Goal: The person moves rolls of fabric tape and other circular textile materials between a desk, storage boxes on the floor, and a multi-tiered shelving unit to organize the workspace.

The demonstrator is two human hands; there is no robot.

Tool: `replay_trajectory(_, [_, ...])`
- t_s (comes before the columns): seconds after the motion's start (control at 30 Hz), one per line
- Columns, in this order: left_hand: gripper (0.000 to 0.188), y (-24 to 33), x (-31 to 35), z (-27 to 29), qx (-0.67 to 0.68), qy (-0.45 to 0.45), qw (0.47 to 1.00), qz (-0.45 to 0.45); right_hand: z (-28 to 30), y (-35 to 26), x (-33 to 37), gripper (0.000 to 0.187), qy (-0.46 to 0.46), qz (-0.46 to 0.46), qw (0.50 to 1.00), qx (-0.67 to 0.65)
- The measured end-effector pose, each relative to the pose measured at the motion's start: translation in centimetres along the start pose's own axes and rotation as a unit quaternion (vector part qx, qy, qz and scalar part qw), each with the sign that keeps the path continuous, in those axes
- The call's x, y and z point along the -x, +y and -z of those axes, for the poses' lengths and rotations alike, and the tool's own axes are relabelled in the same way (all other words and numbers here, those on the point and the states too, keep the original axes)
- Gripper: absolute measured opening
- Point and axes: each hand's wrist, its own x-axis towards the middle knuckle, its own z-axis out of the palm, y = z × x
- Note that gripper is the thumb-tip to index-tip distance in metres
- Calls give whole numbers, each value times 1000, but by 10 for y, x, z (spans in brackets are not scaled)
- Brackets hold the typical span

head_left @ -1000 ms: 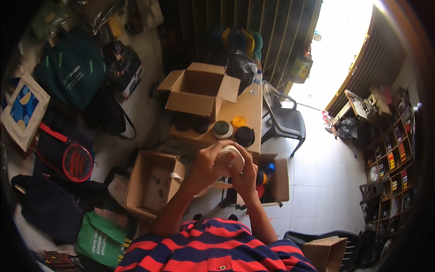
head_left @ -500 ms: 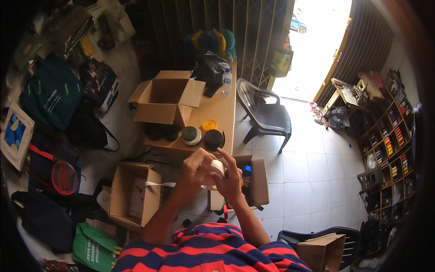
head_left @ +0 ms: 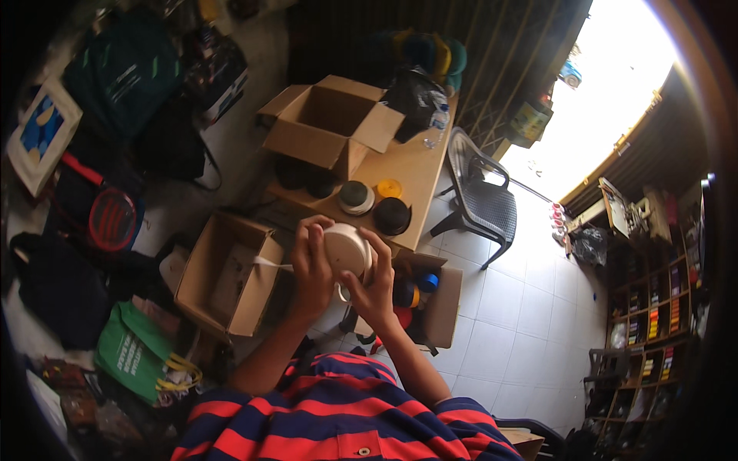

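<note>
Open cardboard box (head_left: 330,127) at the far end of the wooden surface (head_left: 403,173), flaps spread, brown and plain. Second open cardboard box (head_left: 227,273) on the floor to the left of the surface, a strip of pale tape across its mouth. Third box (head_left: 442,303) on the floor at the near right end of the surface, with round containers of blue, yellow and red showing inside. On the surface near the front edge: a round tub with a dark green lid (head_left: 356,196), a small yellow lid (head_left: 389,188) just beside it, a black round lid (head_left: 392,216) near both. Green shopping bag (head_left: 142,357) with white lettering low at the left. Framed blue-and-white picture (head_left: 34,131) propped at the far left, a red racket (head_left: 108,215) near it. Yellow and green sign or package (head_left: 530,123) by the gate in the bright doorway. Dark plastic chair (head_left: 480,200) right of the surface.

White round tub (head_left: 347,250) held up in front of the chest, above the near edge of the surface, flat face turned toward the camera. Left hand (head_left: 311,265) wrapped around its left side, fingers curled over the top rim. Right hand (head_left: 377,280) clamped on its right and lower side, fingertips touching the rim. Tub pinned between both grips.
</note>
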Motion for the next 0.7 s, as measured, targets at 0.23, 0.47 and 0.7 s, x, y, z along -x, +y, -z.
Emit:
replay_trajectory(0.23, [37, 3, -29, 85, -44, -251, 962, 100, -35, 9, -12, 50, -116, 7, 990, 81])
replay_trajectory(0.47, [49, -32, -5, 121, 69, 0, 994, 86, -142, 3, 3, 48, 11, 0, 996, 86])
replay_trajectory(0.7, [37, -39, -70, 222, -27, -187, 978, 84, -181, 24, -4, 44, -142, 17, 981, 131])
